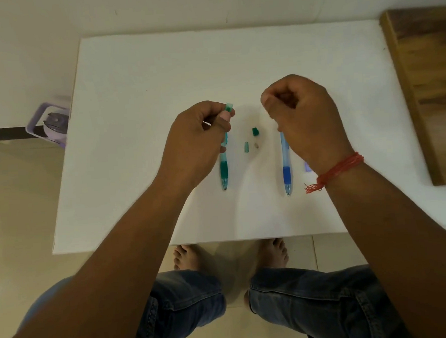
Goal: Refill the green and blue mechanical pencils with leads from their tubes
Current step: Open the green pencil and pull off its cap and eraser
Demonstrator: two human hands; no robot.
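while the green pencil (224,168) and blue pencil (286,170) lie side by side, well apart, on the white table (135,122), the left hand (196,139) pinches a green lead tube (229,107) above the green pencil. the right hand (302,117) is curled closed with fingertips pinched; what it holds cannot be told. a small dark green cap (255,131) and two tiny pieces lie between the pencils.

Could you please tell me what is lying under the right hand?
The blue pencil lies under the right hand, its upper end covered. A purple piece peeks out beside the wrist.
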